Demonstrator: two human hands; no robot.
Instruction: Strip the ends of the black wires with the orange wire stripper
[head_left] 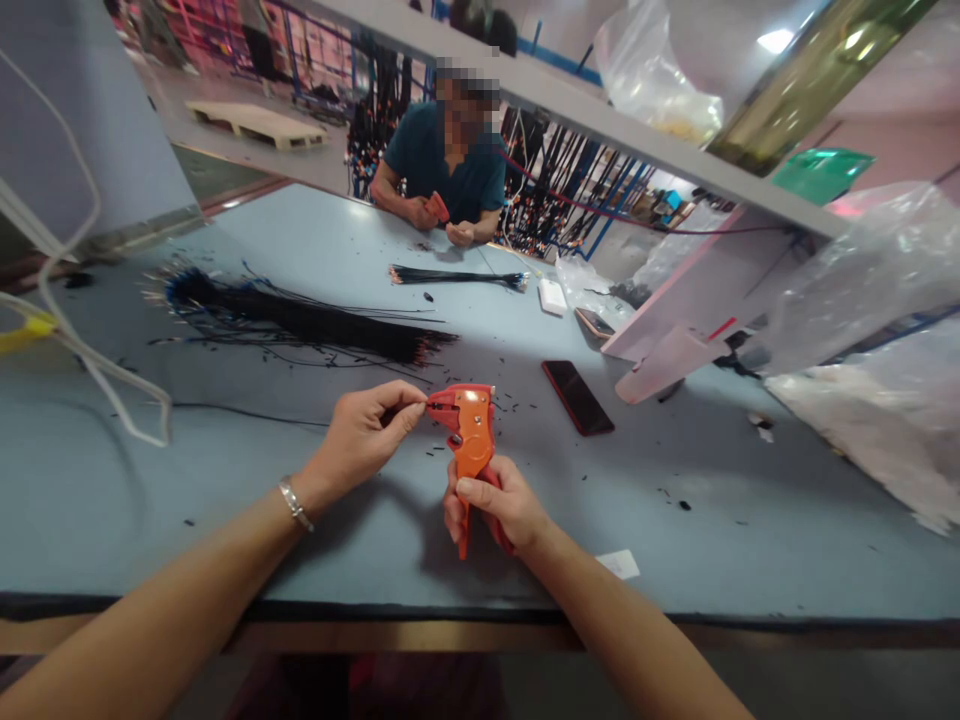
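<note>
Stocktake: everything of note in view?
wire stripper: one, orange and red, centre
wire: one, black, left of stripper
table: one, blue-grey, under hands
wire bundles: two, black, beyond hands
phones: two, nearer one black, right
box: one, white, far side
scraps: many, black, across table
shelf: one, pale, above table
plastic bags: several, clear, right
co-worker: one, teal top, opposite
left hand: one, bare, pinching wire at stripper
right hand: one, bare, around stripper

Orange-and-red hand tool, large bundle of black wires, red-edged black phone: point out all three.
Orange-and-red hand tool (475,428), head view: orange body's middle.
Large bundle of black wires (307,317), head view: middle of its length.
Red-edged black phone (577,398), head view: screen centre.
</note>
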